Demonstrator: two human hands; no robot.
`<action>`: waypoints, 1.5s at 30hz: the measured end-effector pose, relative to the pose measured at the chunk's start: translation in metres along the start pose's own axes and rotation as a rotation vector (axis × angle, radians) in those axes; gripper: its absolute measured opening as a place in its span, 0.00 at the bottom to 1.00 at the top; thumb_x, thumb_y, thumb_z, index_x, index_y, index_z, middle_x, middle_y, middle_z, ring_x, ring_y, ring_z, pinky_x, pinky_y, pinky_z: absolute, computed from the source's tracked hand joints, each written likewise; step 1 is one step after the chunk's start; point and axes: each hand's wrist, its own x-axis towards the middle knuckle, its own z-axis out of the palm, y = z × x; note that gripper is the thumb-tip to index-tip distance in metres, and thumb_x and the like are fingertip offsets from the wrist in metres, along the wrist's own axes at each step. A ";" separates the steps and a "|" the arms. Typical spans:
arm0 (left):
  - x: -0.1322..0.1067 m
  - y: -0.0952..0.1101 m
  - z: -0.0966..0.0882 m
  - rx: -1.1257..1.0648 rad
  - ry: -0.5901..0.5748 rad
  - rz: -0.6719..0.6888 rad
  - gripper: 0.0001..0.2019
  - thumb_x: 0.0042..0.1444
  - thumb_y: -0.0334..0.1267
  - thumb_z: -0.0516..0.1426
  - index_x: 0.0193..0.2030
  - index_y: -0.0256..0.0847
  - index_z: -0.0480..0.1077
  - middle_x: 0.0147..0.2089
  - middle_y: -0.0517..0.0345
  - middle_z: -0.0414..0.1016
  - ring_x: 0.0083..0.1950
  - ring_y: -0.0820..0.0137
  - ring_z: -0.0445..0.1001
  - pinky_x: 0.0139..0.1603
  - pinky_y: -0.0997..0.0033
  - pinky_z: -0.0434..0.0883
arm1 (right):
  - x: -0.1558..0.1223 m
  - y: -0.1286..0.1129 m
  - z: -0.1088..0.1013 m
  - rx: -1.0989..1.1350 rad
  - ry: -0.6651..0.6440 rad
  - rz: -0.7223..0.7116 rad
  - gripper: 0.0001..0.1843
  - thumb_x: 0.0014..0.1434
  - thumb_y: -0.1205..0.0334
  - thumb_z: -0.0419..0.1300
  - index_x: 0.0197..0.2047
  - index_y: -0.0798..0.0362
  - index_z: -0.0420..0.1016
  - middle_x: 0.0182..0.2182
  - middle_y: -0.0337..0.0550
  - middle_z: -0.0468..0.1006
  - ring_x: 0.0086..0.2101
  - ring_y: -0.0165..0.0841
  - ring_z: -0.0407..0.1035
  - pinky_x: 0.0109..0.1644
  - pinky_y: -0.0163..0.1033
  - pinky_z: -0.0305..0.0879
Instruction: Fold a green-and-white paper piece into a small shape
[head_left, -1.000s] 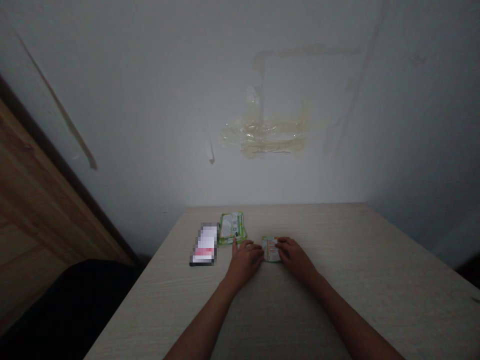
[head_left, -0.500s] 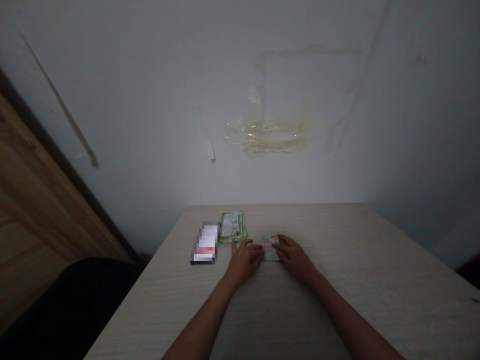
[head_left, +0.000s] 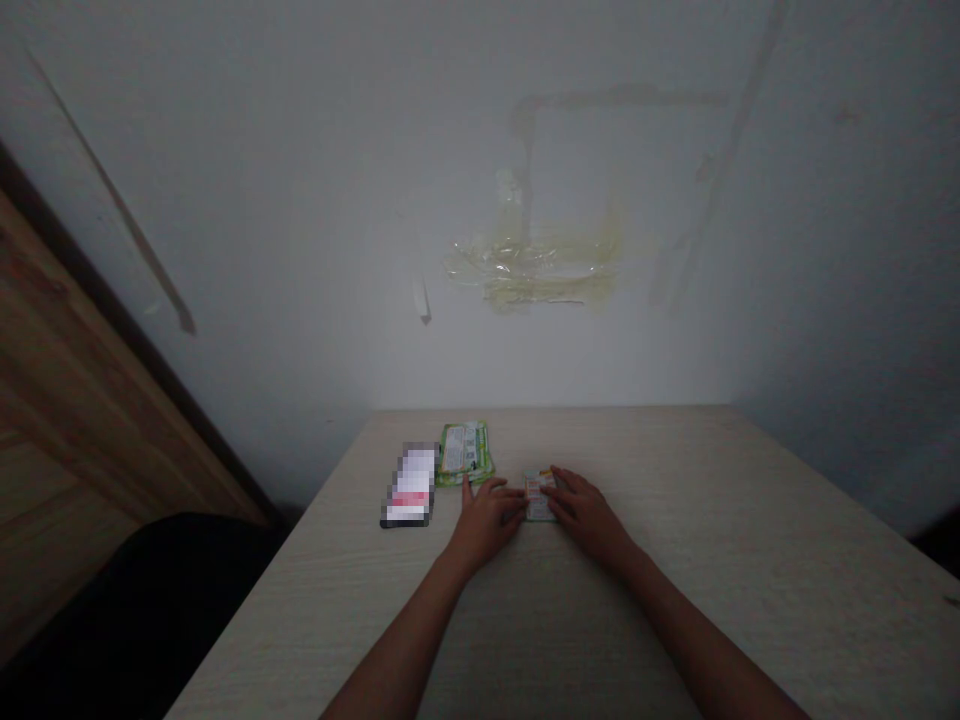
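Note:
A small printed packet (head_left: 538, 497), white and green with red and orange marks, lies flat on the table between my hands. My left hand (head_left: 486, 522) rests to its left, fingers spread, with the fingertips at the packet's left edge. From the right, my right hand (head_left: 589, 510) lies with extended fingers over the packet's right side, hiding that part. Just beyond my left hand is a stack of similar green-and-white packets (head_left: 465, 450). Its near edge comes close to my left fingertips.
A phone (head_left: 411, 485) with a blurred-out screen lies left of the stack. The pale wooden table (head_left: 712, 600) meets a wall (head_left: 300, 200) with tape remnants (head_left: 540, 270). A black object (head_left: 142, 600) and wooden panelling (head_left: 45, 350) stand at the left.
My right hand has shifted slightly left, covering a bit more of the packet. My left hand stays nearly still. The stack and phone have not visibly moved.

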 end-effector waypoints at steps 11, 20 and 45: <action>0.001 -0.004 0.003 0.005 0.011 0.013 0.12 0.61 0.45 0.55 0.50 0.58 0.74 0.55 0.61 0.77 0.63 0.59 0.63 0.66 0.33 0.21 | 0.002 0.003 0.000 0.085 0.013 0.028 0.24 0.65 0.56 0.50 0.63 0.50 0.65 0.62 0.48 0.65 0.60 0.39 0.60 0.66 0.51 0.55; 0.000 -0.004 0.002 0.003 -0.009 0.007 0.13 0.61 0.46 0.55 0.52 0.58 0.72 0.55 0.62 0.76 0.64 0.62 0.63 0.65 0.34 0.22 | 0.002 0.000 -0.003 0.058 -0.002 0.038 0.23 0.65 0.55 0.51 0.61 0.50 0.68 0.62 0.49 0.66 0.60 0.39 0.61 0.66 0.51 0.55; 0.001 -0.003 -0.001 0.012 0.001 0.019 0.13 0.62 0.44 0.54 0.51 0.58 0.73 0.55 0.62 0.76 0.64 0.61 0.63 0.67 0.35 0.23 | 0.002 0.001 -0.001 -0.007 -0.015 0.030 0.23 0.64 0.56 0.51 0.60 0.50 0.69 0.62 0.49 0.66 0.60 0.40 0.60 0.65 0.52 0.56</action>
